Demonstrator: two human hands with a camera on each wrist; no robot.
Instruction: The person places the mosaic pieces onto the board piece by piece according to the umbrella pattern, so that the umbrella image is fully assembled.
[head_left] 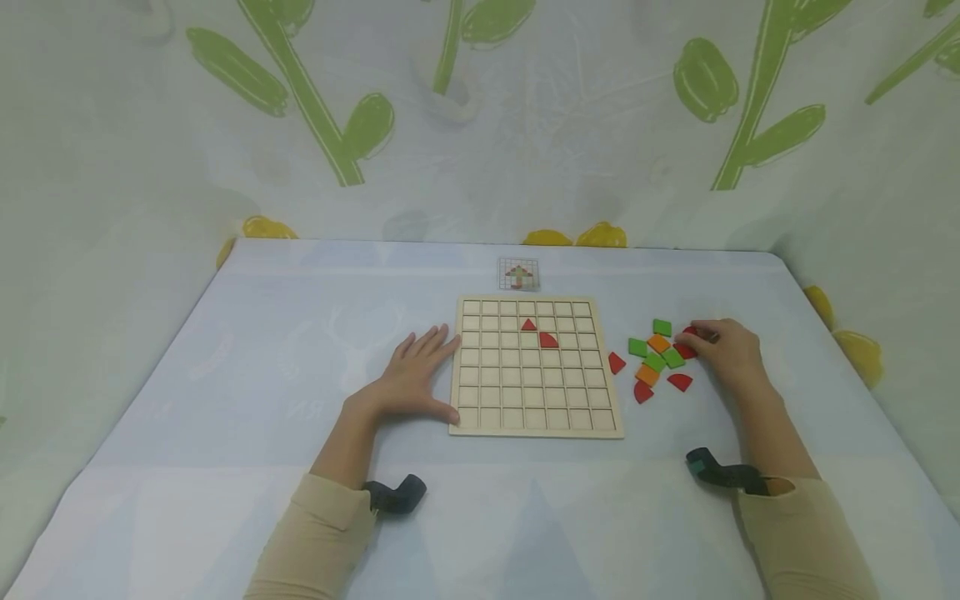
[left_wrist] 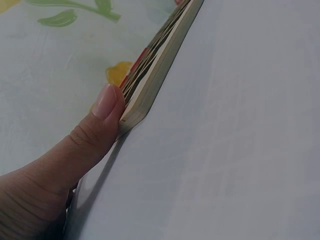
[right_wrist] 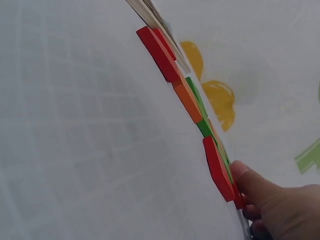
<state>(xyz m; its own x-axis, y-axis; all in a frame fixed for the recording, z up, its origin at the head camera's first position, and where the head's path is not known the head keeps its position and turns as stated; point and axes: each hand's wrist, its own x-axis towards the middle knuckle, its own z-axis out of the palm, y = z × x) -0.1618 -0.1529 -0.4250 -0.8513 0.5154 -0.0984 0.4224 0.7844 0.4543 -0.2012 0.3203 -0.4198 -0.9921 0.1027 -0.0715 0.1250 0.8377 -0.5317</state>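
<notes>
2 flat red pieces, a small triangle (head_left: 528, 324) and a quarter-circle (head_left: 548, 340), lie on the pale wooden grid board (head_left: 536, 433) near the middle of the white counter (head_left: 525, 500); from my remote feed I judge the step in hand to be picking another from the loose group beside it. The right hand (head_left: 729, 350) has its grip clamped: thumb and fingertips pinch a thin red piece (right_wrist: 239, 196) at that group's far right. Red shows both above and below the thumb, so I cannot tell whether that is 1 piece or 2. Near it lie 4 green square tiles (head_left: 662, 327), 2 orange square tiles (head_left: 647, 375) and more curved red pieces (head_left: 680, 382). The left hand (head_left: 414, 375) has its fingers spread apart, fingertips and thumb against the board's left edge. Beyond the board's far edge I see a small printed card (head_left: 518, 273) with a gridded figure. The next move, I'd judge, calls for lifting clear of the neighbouring tiles, then turning the piece to suit its cell, checked against that card.
</notes>
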